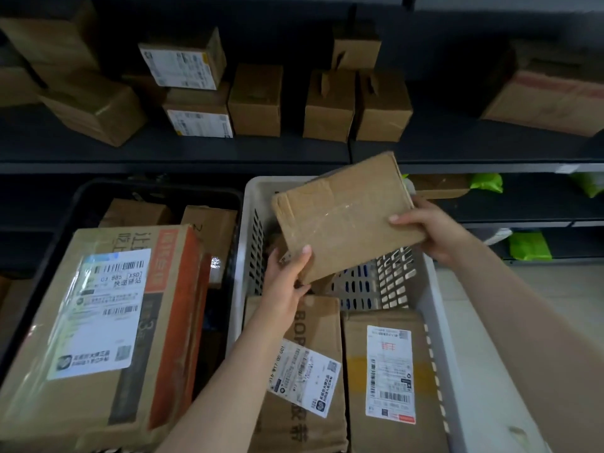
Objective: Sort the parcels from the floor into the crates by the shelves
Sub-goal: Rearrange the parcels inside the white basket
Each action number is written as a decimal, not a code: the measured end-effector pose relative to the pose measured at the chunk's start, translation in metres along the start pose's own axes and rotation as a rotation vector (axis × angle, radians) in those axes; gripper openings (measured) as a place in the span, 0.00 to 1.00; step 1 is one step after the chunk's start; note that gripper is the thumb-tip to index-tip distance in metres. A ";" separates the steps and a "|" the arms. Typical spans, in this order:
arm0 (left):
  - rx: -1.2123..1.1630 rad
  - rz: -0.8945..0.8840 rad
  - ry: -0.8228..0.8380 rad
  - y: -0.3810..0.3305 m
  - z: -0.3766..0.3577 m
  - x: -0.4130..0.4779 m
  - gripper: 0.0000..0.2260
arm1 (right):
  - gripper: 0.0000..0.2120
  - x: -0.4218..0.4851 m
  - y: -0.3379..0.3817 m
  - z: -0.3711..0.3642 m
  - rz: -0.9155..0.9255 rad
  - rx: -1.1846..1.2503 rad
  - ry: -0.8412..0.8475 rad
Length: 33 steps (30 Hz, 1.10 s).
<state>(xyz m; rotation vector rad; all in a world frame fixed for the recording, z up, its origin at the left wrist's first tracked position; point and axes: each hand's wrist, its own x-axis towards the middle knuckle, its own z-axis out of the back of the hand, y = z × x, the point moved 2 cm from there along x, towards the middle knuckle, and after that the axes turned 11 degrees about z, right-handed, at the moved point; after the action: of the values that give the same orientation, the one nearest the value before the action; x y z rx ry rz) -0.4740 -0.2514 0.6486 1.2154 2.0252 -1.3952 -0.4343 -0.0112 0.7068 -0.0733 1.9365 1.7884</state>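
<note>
Side by side at the near end of the white crate (237, 305) lie a parcel with a crooked label (304, 377) and a parcel with a straight label (389, 371). Over the crate's far half, both hands hold a plain brown box (346, 217), tilted. The left hand (284, 282) grips its near left corner, thumb on top; the right hand (434, 230) grips its right edge. Left of it, the black crate (147, 184) carries a big orange-striped box (98, 322). Cardboard boxes (255, 99) stand on the dark shelf (228, 152) behind.
</note>
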 end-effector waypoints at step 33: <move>0.589 -0.928 -0.921 -0.023 0.030 -0.025 0.45 | 0.18 0.093 -0.176 -0.129 -0.477 -0.304 -0.050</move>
<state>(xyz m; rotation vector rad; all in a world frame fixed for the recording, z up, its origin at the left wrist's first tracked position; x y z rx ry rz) -0.4835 -0.2922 0.6667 -0.4008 1.4918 -2.4431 -0.4929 -0.1308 0.5105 -0.5403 1.4411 1.7121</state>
